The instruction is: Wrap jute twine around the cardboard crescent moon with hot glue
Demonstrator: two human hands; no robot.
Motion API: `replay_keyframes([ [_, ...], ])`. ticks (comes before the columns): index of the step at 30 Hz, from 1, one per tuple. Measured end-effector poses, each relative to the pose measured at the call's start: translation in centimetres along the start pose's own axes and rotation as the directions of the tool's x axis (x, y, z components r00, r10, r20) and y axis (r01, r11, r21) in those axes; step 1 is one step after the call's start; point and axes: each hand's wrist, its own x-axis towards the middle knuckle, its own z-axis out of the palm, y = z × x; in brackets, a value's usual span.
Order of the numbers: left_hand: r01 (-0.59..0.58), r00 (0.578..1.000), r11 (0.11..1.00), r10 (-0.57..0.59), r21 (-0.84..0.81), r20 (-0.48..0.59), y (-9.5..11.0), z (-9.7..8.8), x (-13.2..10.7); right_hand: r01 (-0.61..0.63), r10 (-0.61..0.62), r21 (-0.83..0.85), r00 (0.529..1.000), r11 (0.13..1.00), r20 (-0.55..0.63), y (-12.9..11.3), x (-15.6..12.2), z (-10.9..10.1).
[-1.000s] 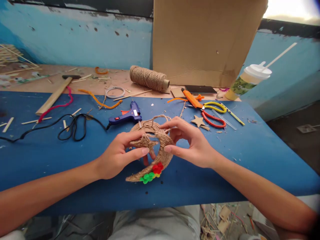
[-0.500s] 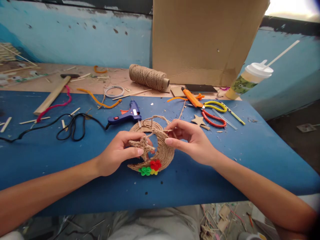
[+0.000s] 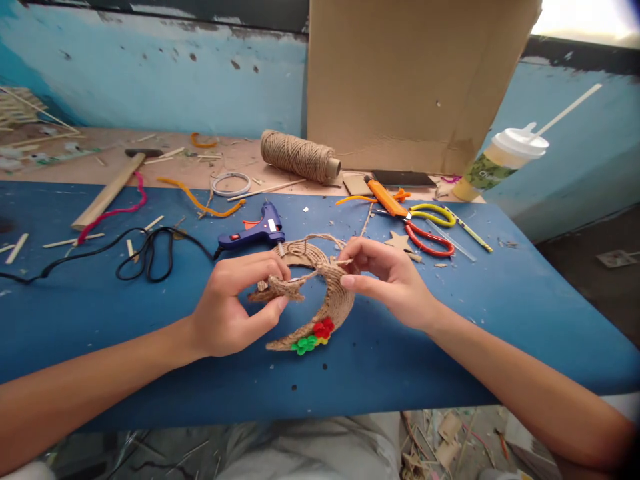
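My left hand (image 3: 235,300) is closed on a star wrapped in jute twine (image 3: 283,289), tilted so it shows nearly edge-on. A short strand of twine runs from the star towards my right hand (image 3: 387,277), whose thumb and fingers pinch twine at the top of a crescent moon (image 3: 343,297). Coiled jute covers the crescent, which looks tilted above the blue table mat. Felt flowers decorate its lower end: a red flower (image 3: 323,327), a green flower (image 3: 306,344) and a partly hidden yellow one. Just behind the crescent lies a blue glue gun (image 3: 257,230), its nozzle close to the twine.
Behind are a jute twine roll (image 3: 297,157), a tape ring (image 3: 231,184) and a hammer (image 3: 113,187). To the right lie scissors (image 3: 427,240), an orange cutter (image 3: 387,197), a cardboard star (image 3: 399,241) and a lidded cup (image 3: 500,163). A black cord (image 3: 170,250) loops at left.
My left hand has turned the star from facing up to nearly edge-on and drawn it slightly left. The crescent has tilted and shifted a little right with my right hand.
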Motion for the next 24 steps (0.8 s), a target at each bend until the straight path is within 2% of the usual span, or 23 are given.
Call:
replay_keyframes([
  [5,-0.146,0.988,0.982,0.15,0.119,-0.024,0.6,-0.1,0.0,0.038,-0.038,0.015,0.999,0.999,0.017,0.0,0.0,-0.3],
  [9,-0.283,0.949,0.919,0.311,0.274,-0.061,0.9,-0.2,-0.3,0.09,-0.09,-0.012,0.996,0.996,0.01,0.1,-0.1,-0.5],
  [14,-0.332,0.915,0.904,0.378,0.268,-0.141,0.1,0.0,-0.7,0.167,-0.167,-0.021,0.986,0.986,-0.008,0.2,-0.2,-0.8],
  [19,-0.474,0.835,0.811,0.537,0.343,-0.117,0.4,-0.6,-0.9,0.272,-0.272,-0.07,0.962,0.96,-0.001,0.1,-0.3,-0.9],
  [20,-0.481,0.831,0.798,0.547,0.364,-0.103,0.7,-0.9,-1.2,0.303,-0.304,-0.086,0.953,0.949,0.002,-0.1,-0.3,-0.8],
  [21,-0.477,0.842,0.796,0.535,0.372,-0.064,1.0,-1.3,-1.6,0.333,-0.334,-0.103,0.943,0.937,0.003,-0.4,-0.4,-0.7],
  [22,-0.447,0.872,0.818,0.488,0.362,-0.028,1.3,-1.6,-2.2,0.356,-0.358,-0.119,0.934,0.927,0.001,-0.7,-0.4,-0.6],
  [24,-0.304,0.952,0.915,0.299,0.264,0.059,1.7,-2.1,-3.6,0.387,-0.393,-0.159,0.92,0.908,-0.008,-1.5,-0.6,-0.4],
])
